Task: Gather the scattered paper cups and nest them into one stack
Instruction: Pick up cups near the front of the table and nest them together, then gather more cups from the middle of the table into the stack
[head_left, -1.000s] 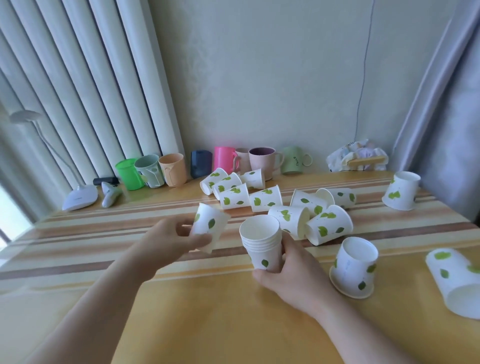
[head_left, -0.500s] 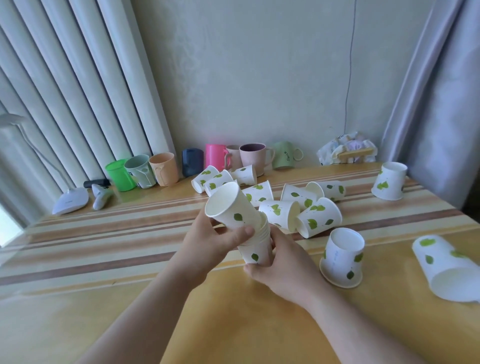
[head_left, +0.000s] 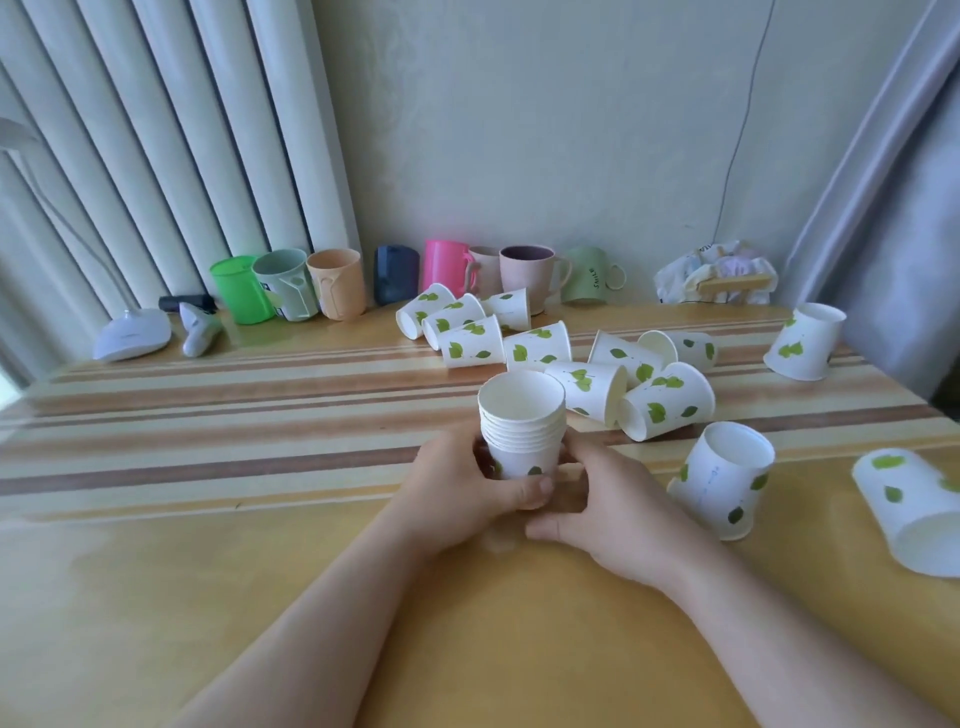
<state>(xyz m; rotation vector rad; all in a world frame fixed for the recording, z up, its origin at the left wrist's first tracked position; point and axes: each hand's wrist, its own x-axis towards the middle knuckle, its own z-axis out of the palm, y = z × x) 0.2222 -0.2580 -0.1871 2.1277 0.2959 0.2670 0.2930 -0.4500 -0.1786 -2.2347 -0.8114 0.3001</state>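
Note:
A stack of nested white paper cups with green leaves (head_left: 522, 423) stands upright mid-table. My left hand (head_left: 462, 488) wraps its lower part from the left, thumb across the front. My right hand (head_left: 608, 506) touches its base from the right, fingers behind it. Several loose leaf-print cups (head_left: 587, 364) lie on their sides in a cluster just behind the stack. One cup (head_left: 722, 480) stands tilted to the right of my right hand, another (head_left: 914, 506) lies at the right edge, and one (head_left: 805, 340) stands upside down at the far right.
A row of coloured mugs (head_left: 337, 283) lines the back wall. A white lamp base (head_left: 132, 332) and a small white device (head_left: 197, 327) sit at the back left. A crumpled bag (head_left: 717, 273) lies back right. Curtains hang on both sides of the wooden table (head_left: 208, 545).
My left hand carried a single cup over and pushed it into the stack held by my right hand. Both hands now rest around the stack's base.

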